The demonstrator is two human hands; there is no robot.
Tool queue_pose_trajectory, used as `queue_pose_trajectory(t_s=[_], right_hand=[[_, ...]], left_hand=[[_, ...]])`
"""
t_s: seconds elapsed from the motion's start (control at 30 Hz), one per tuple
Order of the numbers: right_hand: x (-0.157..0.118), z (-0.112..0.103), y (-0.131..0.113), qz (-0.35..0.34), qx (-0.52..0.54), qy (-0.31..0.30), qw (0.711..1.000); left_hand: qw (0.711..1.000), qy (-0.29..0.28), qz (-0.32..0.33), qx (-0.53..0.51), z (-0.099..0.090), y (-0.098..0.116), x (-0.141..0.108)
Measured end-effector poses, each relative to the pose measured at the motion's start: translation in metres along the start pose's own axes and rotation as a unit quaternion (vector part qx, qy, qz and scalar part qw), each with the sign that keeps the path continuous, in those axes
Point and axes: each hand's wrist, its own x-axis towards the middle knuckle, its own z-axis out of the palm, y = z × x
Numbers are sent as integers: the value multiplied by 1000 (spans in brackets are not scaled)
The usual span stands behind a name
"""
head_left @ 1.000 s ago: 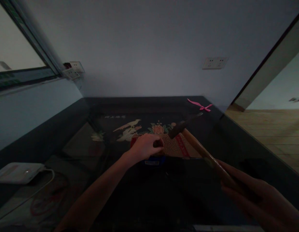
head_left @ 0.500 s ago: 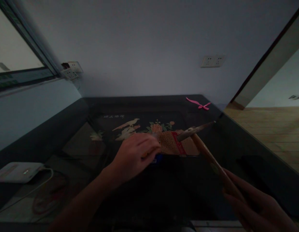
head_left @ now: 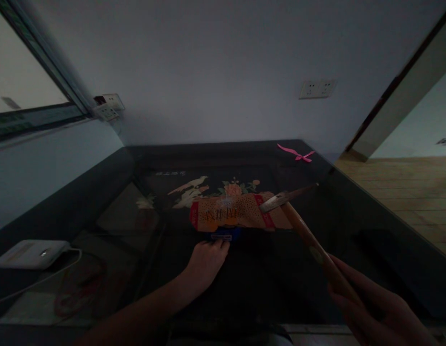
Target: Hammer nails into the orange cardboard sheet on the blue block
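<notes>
My right hand (head_left: pixel 377 305) is wrapped around the wooden handle of a hammer (head_left: pixel 305 230). The hammer's metal head, blunt at one end and tapering to a point at the other, hovers by the right part of a flat piece of printed cardboard (head_left: pixel 248 210), brown and orange with red bands. Several thin dark strokes show on the cardboard's left half; whether they are nails or print I cannot tell. Beneath its near edge sits a small blue box-like thing (head_left: pixel 228 234) with a pale label. My left hand (head_left: pixel 206 263) has its fingers curled against the blue thing's near side, fingertips partly hidden.
The dark glossy table (head_left: pixel 280 283) bears a bird-and-flower picture. A pink ribbon (head_left: pixel 298 156) lies at the back right, a white device (head_left: pixel 31 253) with a cable at the left. A dark flat object (head_left: pixel 391 264) lies at the right. The wall (head_left: pixel 215 72) stands behind.
My left hand has come off the cardboard's left half, moving down and nearer to the blue thing's front side. That half now shows. The hammer has shifted slightly left.
</notes>
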Motion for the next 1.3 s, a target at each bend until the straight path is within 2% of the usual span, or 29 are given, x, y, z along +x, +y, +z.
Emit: queue_pose_trajectory(t_s=[0.1,0.27,0.43,0.53,0.6,0.73,0.8,0.87,0.93,1.03,1.13,1.3], right_hand=[[-2,1,-1,-3,1,11,1000],[-3,2,-2,-4,15,5,1000],[-3,1,4,8,16,-11,1000],[-2,1,7,13,12,-2,1000],[-1,2,5,20,14,3,1000],[1,6,-10,29,34,19,999],[1,9,-18,26,43,25,998],[1,12,-25,23,49,36,998],[2,14,-29,20,54,54,997],[2,15,-29,11,55,72,996],[3,13,-29,-1,52,62,997],[7,13,-31,16,43,33,998]], left_hand=[[1000,5,5,20,3,0,3],[999,-21,8,27,1,7,7],[1000,-4,29,-4,-11,14,1],[994,-1,68,-83,-25,13,-10],[980,60,114,-150,-39,9,-16],[913,266,189,-243,-72,-7,-11],[890,326,167,-271,-85,-16,2],[877,354,127,-299,-92,-24,19],[879,354,92,-307,-91,-29,36],[899,313,63,-301,-85,-33,52],[916,268,47,-295,-80,-35,57],[922,219,59,-313,-77,-37,55]])
